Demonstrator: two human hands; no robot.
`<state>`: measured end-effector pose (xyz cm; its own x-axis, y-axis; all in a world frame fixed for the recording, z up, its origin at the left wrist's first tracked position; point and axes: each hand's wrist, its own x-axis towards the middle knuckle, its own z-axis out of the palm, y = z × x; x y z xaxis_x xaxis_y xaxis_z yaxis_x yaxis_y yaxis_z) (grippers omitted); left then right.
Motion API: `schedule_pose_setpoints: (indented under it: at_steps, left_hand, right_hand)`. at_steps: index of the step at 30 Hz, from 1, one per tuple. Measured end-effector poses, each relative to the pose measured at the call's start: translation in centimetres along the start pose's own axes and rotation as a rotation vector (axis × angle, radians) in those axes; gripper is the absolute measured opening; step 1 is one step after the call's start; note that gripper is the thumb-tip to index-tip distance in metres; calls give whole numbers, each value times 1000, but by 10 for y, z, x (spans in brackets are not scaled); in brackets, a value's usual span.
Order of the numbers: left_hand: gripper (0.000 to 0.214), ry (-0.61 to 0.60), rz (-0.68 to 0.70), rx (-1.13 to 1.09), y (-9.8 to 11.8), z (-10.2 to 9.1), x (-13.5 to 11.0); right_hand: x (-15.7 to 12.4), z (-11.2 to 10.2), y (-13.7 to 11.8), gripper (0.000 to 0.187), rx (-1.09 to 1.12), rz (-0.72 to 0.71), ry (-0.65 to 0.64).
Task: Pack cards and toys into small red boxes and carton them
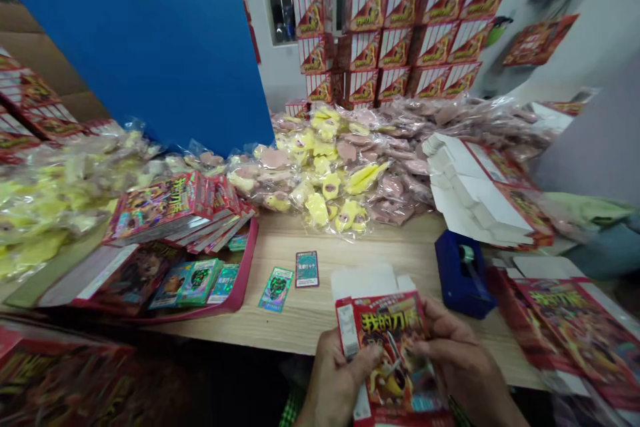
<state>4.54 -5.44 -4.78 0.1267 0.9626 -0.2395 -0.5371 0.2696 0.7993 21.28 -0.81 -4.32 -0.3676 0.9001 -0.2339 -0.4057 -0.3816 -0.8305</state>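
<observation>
Both my hands grip a red printed cardboard box (390,340) low in the middle of the view, its white top flap standing open. My left hand (335,380) holds the box's left side, and my right hand (453,360) holds its right side with the fingers curled over the front. Just beyond the box, two small printed cards (276,289) (307,269) lie apart on the wooden table (320,307). To the right of my right hand stands a blue tape dispenser (463,273).
Clear bags of yellow and pink toys (340,173) are heaped along the table's back. Behind them rise stacked red boxes (400,33). A pink tray (245,260) holds card packs at left. Flattened red-and-white box blanks (575,327) lie at right.
</observation>
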Motion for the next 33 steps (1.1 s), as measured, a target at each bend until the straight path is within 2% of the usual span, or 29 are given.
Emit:
schedule_pose_setpoints:
  at_steps: [2,5,7,10,11,13,16,18,20,23,25,27,29,31,33]
  left_hand:
    - [55,-28,-50,-46,-5,-3,-2]
    - [61,21,-61,-108,-14,-6,-6]
    - [76,65,-16,-99,-22,-7,-7]
    - [97,274,150,32,-33,-6,-10]
    - [97,363,208,90,-36,-6,-12]
    - [82,495,267,213,-41,-7,-15]
    - [60,538,229,328,-47,-7,-22]
    - [58,543,227,331,-50,-6,-25]
    - [59,546,255,294,-51,-5,-29]
    - [49,519,253,338,-51,-8,-36]
    - [42,451,237,429,-47,-14,-40]
    - [44,329,224,486,-39,-19,-42]
    - [42,203,169,445,-26,-23,-42]
    - [33,148,75,311,-12,-25,-42]
    - [56,141,1,195,1,-27,-43]
  right_hand:
    - [-4,-1,0,49,5,-7,7]
    - [-12,-3,5,41,-114,-49,52]
    - [-17,-4,11,44,-215,-76,89]
    - [-23,-7,20,58,-363,-107,113]
    - [-25,-8,22,60,-413,-116,108]
    - [-29,-11,25,59,-501,-127,64]
    - [-36,-11,27,56,-457,-84,2]
    - [-42,-10,28,62,-332,-40,34]
    - [-47,-8,28,60,-283,-30,72]
    - [-52,-10,25,38,-474,-60,19]
    - [-52,-13,20,38,-635,-111,-27]
    - [-50,-16,14,44,-722,-180,-60]
    - [-48,-17,9,45,-726,-198,-88]
    - [-48,-15,4,34,-659,-166,-93]
    - [-49,-10,0,24,-602,-135,-106]
